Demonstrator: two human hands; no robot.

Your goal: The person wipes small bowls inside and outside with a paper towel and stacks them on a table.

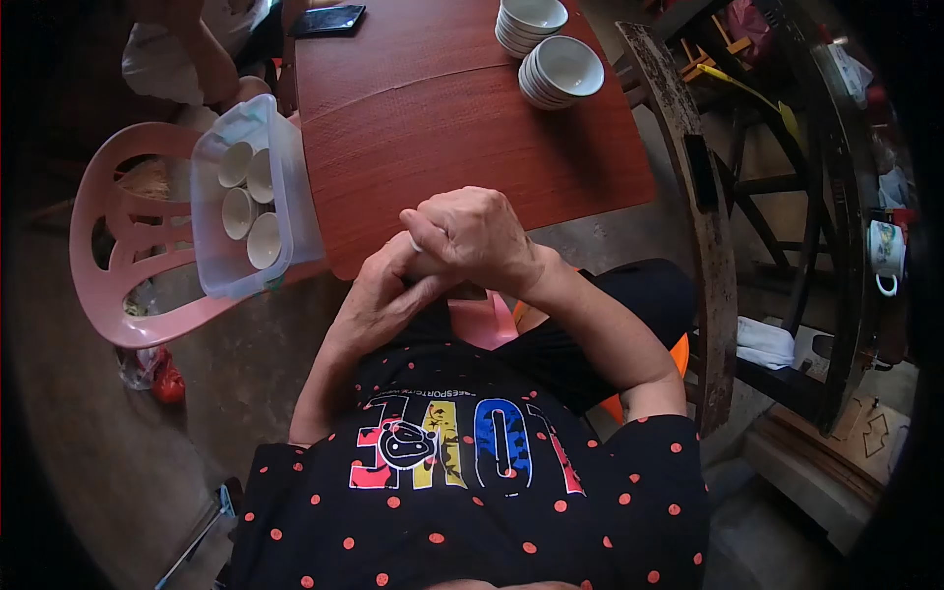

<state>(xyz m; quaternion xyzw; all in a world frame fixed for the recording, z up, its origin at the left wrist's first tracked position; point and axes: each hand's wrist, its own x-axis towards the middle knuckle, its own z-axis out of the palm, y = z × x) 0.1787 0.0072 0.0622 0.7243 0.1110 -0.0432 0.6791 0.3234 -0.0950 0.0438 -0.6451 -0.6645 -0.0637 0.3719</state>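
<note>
My left hand is closed, with its fingers curled, just in front of the near edge of the red-brown table. Over it lies my right hand, also closed, its fingers bent down against the left. A small pale patch shows between the two hands, but what they hold is mostly hidden. Two stacks of white bowls, a nearer one and a farther one, stand at the far right of the table. Left of the table, a clear plastic tub holds several white bowls.
The tub rests on a pink chair. A phone lies at the table's far left corner, near another person's arm. Dark wooden furniture stands on the right, with a white cup beyond. A red bag is on the floor.
</note>
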